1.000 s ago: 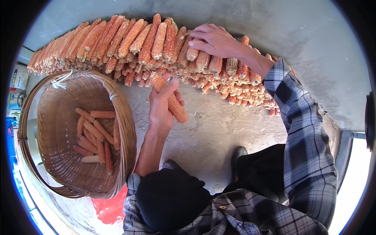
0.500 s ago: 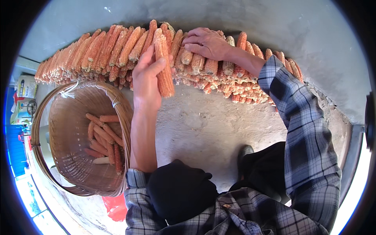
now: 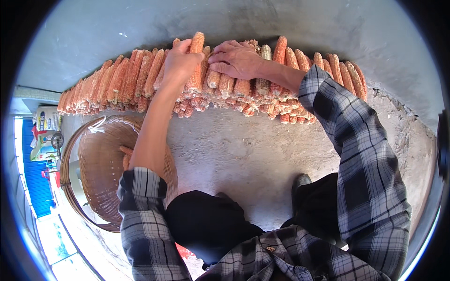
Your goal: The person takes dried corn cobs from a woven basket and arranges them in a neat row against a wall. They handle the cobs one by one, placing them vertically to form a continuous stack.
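Observation:
A long pile of orange-red corn cobs (image 3: 124,77) lies stacked against the grey wall. At its top, left of the middle, my left hand (image 3: 180,64) is closed around one corn cob (image 3: 196,61), which stands nearly upright among the others. Just to the right, my right hand (image 3: 238,59) lies over the tops of several cobs, fingers stretched leftward. The undersides of its fingers are hidden. To the left of my legs stands a woven basket (image 3: 96,175) with a tall handle; a few cobs show inside, and my left forearm covers the rest.
The grey wall (image 3: 328,28) rises right behind the pile. Rough concrete floor (image 3: 234,140) lies between the pile and my dark boots. Past the basket at the far left are a printed sack (image 3: 48,118) and a blue panel (image 3: 38,182). Something red shows beside my left leg.
My left hand has carried its cob forward from above the floor and set it against the row. The right hand has shifted slightly but stays on the cobs.

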The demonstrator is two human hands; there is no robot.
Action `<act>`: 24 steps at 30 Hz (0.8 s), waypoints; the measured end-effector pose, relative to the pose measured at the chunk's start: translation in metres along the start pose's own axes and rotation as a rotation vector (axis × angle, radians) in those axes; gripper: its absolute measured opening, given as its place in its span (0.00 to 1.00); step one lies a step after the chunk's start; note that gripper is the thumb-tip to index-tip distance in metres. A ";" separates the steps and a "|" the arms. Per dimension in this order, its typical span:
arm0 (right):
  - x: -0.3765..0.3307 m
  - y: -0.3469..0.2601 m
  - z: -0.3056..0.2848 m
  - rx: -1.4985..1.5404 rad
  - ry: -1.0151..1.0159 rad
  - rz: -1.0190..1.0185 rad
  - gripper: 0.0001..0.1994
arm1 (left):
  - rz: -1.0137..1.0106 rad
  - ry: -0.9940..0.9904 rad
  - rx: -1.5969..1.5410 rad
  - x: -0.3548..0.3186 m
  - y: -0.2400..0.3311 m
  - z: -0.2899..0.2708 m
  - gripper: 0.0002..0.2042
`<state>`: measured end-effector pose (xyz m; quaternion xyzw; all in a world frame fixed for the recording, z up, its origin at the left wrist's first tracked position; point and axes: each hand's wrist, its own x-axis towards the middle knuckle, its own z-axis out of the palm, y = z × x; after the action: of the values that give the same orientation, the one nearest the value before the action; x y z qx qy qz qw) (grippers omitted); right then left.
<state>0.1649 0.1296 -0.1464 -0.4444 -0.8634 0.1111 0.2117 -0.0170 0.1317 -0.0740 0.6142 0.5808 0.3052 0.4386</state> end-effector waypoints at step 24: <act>-0.010 -0.008 -0.003 -0.093 0.008 -0.091 0.39 | 0.498 -0.026 0.873 -0.002 -0.055 0.018 0.23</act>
<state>0.1661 0.1167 -0.1435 -0.4147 -0.8859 0.0594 0.1993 -0.0256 0.1230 -0.1310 0.8642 0.4844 0.1214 0.0617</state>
